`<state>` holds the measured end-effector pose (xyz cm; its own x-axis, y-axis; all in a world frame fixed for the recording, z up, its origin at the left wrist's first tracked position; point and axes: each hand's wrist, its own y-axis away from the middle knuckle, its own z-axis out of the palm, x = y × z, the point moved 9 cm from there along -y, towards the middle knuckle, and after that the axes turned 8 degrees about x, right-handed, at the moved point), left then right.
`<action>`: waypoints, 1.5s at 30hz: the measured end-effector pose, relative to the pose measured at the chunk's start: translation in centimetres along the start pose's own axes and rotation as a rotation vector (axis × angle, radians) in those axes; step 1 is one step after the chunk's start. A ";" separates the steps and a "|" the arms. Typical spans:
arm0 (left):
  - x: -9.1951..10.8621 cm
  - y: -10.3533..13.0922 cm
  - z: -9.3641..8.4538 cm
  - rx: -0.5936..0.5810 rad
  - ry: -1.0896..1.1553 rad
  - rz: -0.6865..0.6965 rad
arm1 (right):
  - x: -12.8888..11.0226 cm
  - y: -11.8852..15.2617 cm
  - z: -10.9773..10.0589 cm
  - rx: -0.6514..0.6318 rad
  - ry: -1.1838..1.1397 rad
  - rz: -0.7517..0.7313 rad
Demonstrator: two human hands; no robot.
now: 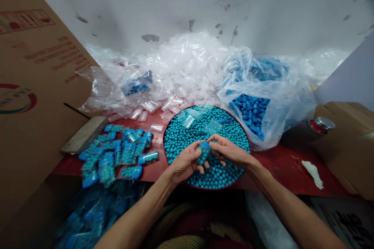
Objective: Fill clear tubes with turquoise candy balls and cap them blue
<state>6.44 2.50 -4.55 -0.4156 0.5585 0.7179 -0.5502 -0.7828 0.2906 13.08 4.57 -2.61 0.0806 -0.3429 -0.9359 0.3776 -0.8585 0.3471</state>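
Over a round red tray (164, 148) of small teal balls (216, 181), my two hands meet at one small clear plastic container (202, 158) with teal balls inside and a blue cap (205, 146). My left hand (187, 162) is closed around the container's body. At the cap, the fingers of my right hand (229, 150) pinch its edge; part of the grip is hidden. Several clear empty sleeves (188, 121) and a loose blue piece (224, 120) lie on the balls at the tray's far side.
Filled containers with blue caps (128, 153) lie left of the tray on the red table (274, 175). Clear sleeves (187, 66) are heaped behind. A plastic bag of blue caps (251, 108) stands right, near a metal-lidded jar (324, 123). Cardboard boxes (37, 66) flank the table.
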 end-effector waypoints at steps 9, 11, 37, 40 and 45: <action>0.2 0.2 -0.9 0.030 0.026 0.006 | 1.3 -0.2 -4.0 0.211 0.056 0.111; 0.4 0.2 -0.9 0.031 0.040 0.021 | 0.9 -0.1 -4.1 0.218 0.048 0.086; 1.4 0.9 -0.9 0.360 -0.402 0.280 | -1.0 1.4 -0.6 0.314 0.270 -0.401; 1.6 0.8 -1.2 0.392 -0.415 0.293 | -1.0 1.6 -0.4 0.342 0.280 -0.424; 2.3 0.9 -1.5 0.313 -0.383 0.254 | -1.5 1.6 0.2 0.091 0.237 -0.312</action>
<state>3.92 3.51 -3.63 -0.1817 0.2473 0.9517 -0.2008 -0.9568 0.2103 13.40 3.61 -0.65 0.1901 0.0277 -0.9814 0.3356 -0.9412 0.0385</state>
